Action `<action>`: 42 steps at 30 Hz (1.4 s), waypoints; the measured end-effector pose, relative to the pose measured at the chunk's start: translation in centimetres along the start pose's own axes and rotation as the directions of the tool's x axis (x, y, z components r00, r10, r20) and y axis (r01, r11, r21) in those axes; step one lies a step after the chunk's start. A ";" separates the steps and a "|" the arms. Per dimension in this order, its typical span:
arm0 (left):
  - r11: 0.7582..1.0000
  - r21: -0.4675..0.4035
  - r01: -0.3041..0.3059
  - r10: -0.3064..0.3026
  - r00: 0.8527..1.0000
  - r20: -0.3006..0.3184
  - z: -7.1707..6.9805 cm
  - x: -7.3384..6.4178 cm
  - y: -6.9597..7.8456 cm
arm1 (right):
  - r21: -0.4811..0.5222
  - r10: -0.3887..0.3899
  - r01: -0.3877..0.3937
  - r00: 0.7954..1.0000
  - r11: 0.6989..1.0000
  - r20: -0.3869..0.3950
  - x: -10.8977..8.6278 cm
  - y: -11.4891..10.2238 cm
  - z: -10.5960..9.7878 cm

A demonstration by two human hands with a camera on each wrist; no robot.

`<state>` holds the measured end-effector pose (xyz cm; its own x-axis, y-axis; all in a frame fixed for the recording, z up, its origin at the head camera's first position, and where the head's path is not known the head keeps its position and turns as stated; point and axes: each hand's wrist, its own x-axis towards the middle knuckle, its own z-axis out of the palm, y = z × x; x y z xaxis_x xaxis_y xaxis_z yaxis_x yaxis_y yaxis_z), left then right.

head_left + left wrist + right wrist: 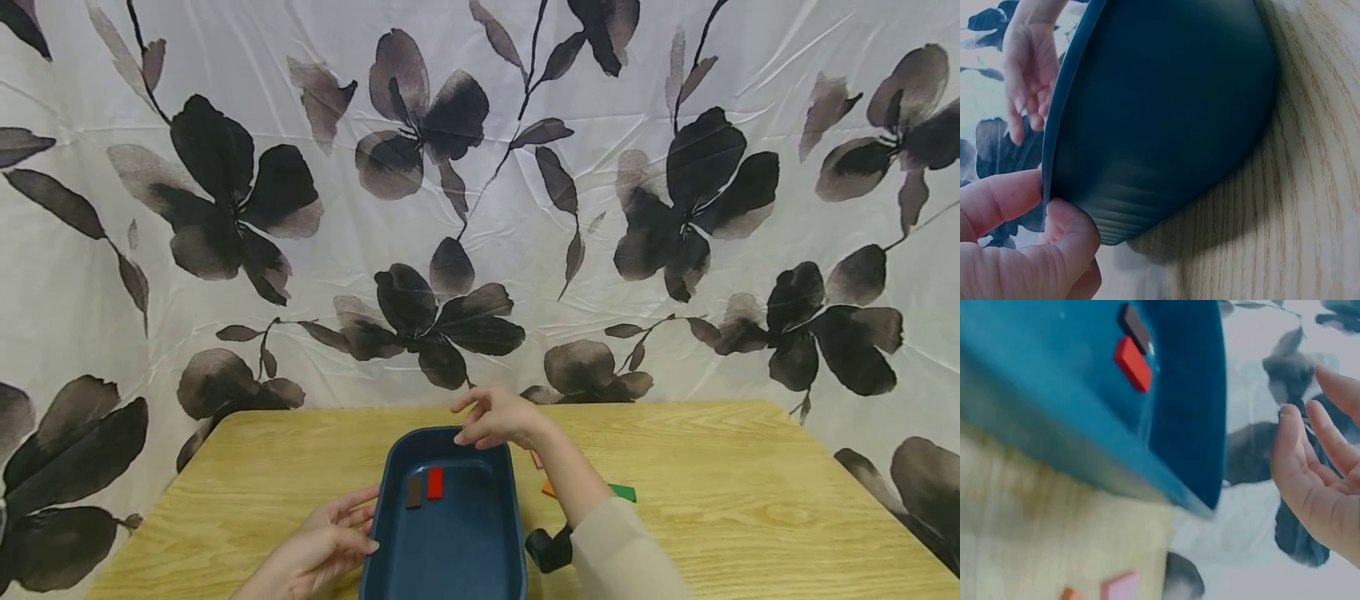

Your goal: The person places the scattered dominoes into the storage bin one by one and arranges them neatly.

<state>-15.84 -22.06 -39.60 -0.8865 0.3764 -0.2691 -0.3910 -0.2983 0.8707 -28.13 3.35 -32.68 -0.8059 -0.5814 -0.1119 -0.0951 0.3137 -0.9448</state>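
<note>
A deep blue rectangular tray [457, 550] with rounded corners rests on the table in the head view. Inside it, a flat brown block [414, 492] lies beside a flat red block [435, 483]. My left hand [330, 537] is at the tray's left side. The left wrist view shows its thumb and index finger pinching the rim [1054, 125]. Over the far right corner of the tray is my right hand [498, 419], its fingers loosely bent and holding nothing. In the right wrist view that hand [1329, 481] is apart from the tray wall.
Right of the tray, partly hidden by my right forearm, lie a pink block [536, 460], an orange block [548, 488] and a green block [624, 492]. A black object [551, 550] shows by the sleeve. A flowered cloth [570, 208] hangs behind the wooden table [712, 475].
</note>
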 end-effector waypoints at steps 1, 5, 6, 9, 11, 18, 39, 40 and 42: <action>1.000 -0.002 -0.002 0.002 1.000 0.000 0.0 0.0 0.0 | 0.000 -0.003 0.003 1.000 1.000 -0.005 -0.2 0.0 -0.4; 1.000 0.002 -0.012 0.012 1.000 0.006 0.1 0.2 -0.1 | 0.005 -0.008 0.009 1.000 1.000 -0.022 -1.3 0.0 -1.7; 1.000 0.002 -0.012 0.012 1.000 0.007 0.1 0.2 -0.1 | 0.002 -0.009 0.009 1.000 1.000 -0.021 -1.6 0.0 -2.0; 1.000 0.011 -0.015 0.015 1.000 0.011 0.1 0.2 -0.2 | 0.005 -0.018 0.018 1.000 1.000 -0.011 -2.6 0.2 -2.8; 1.000 0.012 -0.016 0.016 1.000 0.006 0.1 0.2 -0.2 | 0.003 -0.031 0.031 0.999 1.000 -0.009 -3.3 0.3 -3.3; 1.000 0.015 0.000 0.000 1.000 0.003 -0.1 0.0 -0.2 | -0.026 -0.072 0.072 0.997 0.997 0.001 -5.2 1.0 -5.3; 0.998 0.056 -0.019 0.021 0.999 -0.037 0.0 0.1 0.2 | -0.081 -0.056 0.053 0.998 0.995 -0.036 -10.3 3.8 -9.9; 0.998 0.054 -0.019 0.021 0.999 -0.034 0.0 0.0 0.1 | -0.076 -0.052 0.049 0.998 0.996 -0.037 -10.5 4.1 -10.1; 0.999 0.048 -0.020 0.021 0.999 -0.028 -0.1 0.0 0.0 | -0.063 -0.046 0.044 0.998 0.997 -0.040 -11.0 4.5 -10.3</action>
<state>-15.85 -22.10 -39.64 -0.9012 0.3450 -0.2622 -0.3611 -0.2634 0.8945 -25.65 18.90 -32.57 -0.8232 -0.5650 -0.0559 -0.1666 0.3344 -0.9276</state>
